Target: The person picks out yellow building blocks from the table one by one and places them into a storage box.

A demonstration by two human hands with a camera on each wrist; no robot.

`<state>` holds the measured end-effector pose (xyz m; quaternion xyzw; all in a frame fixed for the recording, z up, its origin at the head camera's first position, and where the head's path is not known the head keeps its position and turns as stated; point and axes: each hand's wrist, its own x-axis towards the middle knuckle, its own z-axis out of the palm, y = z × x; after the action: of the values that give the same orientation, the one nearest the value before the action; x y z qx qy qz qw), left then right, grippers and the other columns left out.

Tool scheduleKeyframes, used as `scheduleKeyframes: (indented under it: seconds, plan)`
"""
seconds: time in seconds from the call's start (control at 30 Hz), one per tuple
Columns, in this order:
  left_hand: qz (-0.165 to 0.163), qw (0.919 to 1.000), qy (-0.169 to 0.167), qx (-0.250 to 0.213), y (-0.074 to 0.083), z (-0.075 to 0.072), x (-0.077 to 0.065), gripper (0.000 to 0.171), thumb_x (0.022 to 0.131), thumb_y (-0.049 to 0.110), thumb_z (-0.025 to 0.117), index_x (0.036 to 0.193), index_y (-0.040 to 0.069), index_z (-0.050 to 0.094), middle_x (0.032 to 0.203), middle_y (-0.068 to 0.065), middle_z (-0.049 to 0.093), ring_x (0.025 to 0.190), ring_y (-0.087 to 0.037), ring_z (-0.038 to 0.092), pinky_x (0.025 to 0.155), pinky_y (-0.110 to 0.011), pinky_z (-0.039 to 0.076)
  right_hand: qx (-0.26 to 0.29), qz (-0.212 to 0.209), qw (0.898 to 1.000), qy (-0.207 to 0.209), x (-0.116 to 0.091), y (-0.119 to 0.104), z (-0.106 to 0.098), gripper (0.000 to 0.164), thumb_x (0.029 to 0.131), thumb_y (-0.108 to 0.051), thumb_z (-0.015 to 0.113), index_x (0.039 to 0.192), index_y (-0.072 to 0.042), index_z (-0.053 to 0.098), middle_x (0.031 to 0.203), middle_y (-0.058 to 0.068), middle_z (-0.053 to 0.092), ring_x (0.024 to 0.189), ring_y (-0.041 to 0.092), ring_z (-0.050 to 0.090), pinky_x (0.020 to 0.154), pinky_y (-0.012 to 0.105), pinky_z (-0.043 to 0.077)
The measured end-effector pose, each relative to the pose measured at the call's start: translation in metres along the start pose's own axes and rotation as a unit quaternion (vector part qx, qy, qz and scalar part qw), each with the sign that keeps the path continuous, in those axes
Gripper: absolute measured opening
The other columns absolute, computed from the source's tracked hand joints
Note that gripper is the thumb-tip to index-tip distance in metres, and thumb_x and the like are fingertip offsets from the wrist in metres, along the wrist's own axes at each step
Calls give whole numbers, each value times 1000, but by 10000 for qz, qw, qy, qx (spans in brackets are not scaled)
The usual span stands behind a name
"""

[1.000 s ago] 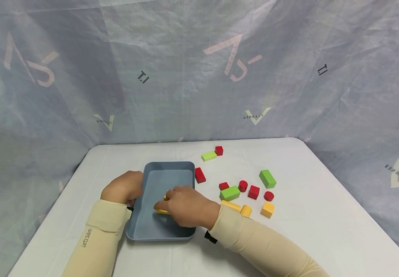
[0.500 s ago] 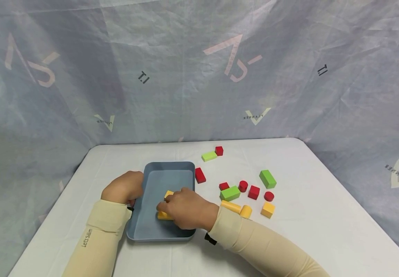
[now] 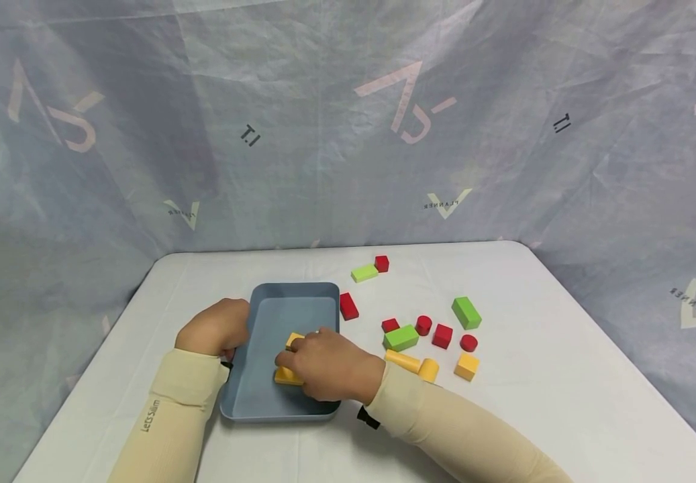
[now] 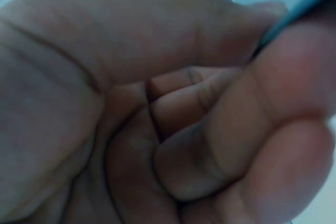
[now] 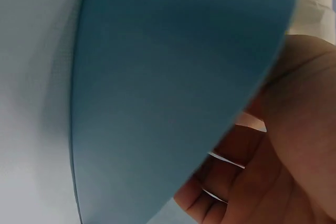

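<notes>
My left hand (image 3: 217, 327) pinches the left wall of a blue-grey tray (image 3: 240, 402) between thumb and fingers; the left wrist view shows the tray's thin rim (image 4: 294, 22) between them. Inside the tray, my right hand (image 3: 329, 364) reaches over the right wall with fingers curled down at a yellow block (image 3: 288, 377). More yellow (image 3: 294, 337) shows beyond the fingertips; the hand hides the part between. From the right wrist, the tray's outer wall (image 5: 173, 87) covers the fingertips, and the curled right hand (image 5: 262, 177) shows behind it.
Right of the tray lie green blocks (image 3: 401, 337), red blocks (image 3: 442, 336), red cylinders (image 3: 423, 325), yellow cylinders (image 3: 428, 369) and a yellow cube (image 3: 467, 366). A red block (image 3: 349, 306) lies close against the tray's right wall. Farther back are a light green block (image 3: 364, 272) and a red cube (image 3: 382, 263).
My right hand has shifted slightly right and towards me, and more yellow shows around its fingers. Over the last half second it barely moves. The left hand and tray stay put.
</notes>
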<state>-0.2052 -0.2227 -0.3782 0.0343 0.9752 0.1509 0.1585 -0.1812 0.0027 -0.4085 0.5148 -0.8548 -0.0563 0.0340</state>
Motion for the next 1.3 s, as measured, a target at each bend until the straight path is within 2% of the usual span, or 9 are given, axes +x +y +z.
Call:
scheduleKeyframes:
  seconds: [0.23,0.47,0.57,0.73,0.8,0.93,1.1,1.3]
  plan:
    - [-5,10000,-10,21,0,-1,0,24,86,-14,49,75,2,63,55,-10,64,42,-17,56,40,-25,43,55,-105,9990,432,-8,5,-4,36,91,-24,74,127,-25,68,103,-8,70,84,8,62,75,25,52]
    - [-25,9999,-149,-8,0,-4,-1,22,87,-10,51,78,3,65,58,-9,67,53,-23,66,49,-29,48,345,-230,9944,970,-20,13,-11,34,91,-21,74,125,-19,70,99,-7,69,79,5,55,74,23,49]
    - [-77,9999,-125,75,-2,-5,0,20,86,-7,53,76,3,67,58,-8,68,56,-23,65,53,-30,47,535,-168,9930,1035,-25,16,-15,36,91,-21,75,127,-19,70,100,-7,70,79,4,55,74,22,49]
    - [10,9999,84,124,-8,-5,3,21,83,-5,54,71,4,69,59,-8,67,55,-22,61,52,-32,44,747,83,9918,1037,-33,22,-20,38,91,-22,76,128,-20,69,98,-8,69,79,4,56,72,20,50]
    - [43,9998,181,105,-10,-4,5,22,83,-4,55,66,7,65,57,-4,60,53,-20,55,50,-32,41,777,164,9915,1027,-36,25,-23,37,91,-21,75,128,-19,69,96,-7,68,78,5,56,72,20,49]
    - [89,9992,352,191,-14,-4,9,23,88,3,58,67,10,61,60,-2,52,56,-19,47,52,-33,39,779,282,9911,1043,-41,30,-29,39,92,-20,74,130,-18,69,100,-6,69,78,6,55,72,21,50]
    - [58,9988,387,294,-18,-2,13,18,96,12,60,80,7,67,71,-7,60,64,-22,53,56,-36,43,763,363,9909,1046,-45,34,-34,40,93,-24,76,131,-19,69,105,-5,71,81,6,57,77,23,52]
    - [17,9987,374,345,-17,1,15,26,98,14,60,73,8,62,66,-5,54,61,-20,51,55,-34,42,855,473,9875,1236,-53,43,-37,40,92,-24,79,130,-18,69,112,-4,73,85,6,63,82,25,56]
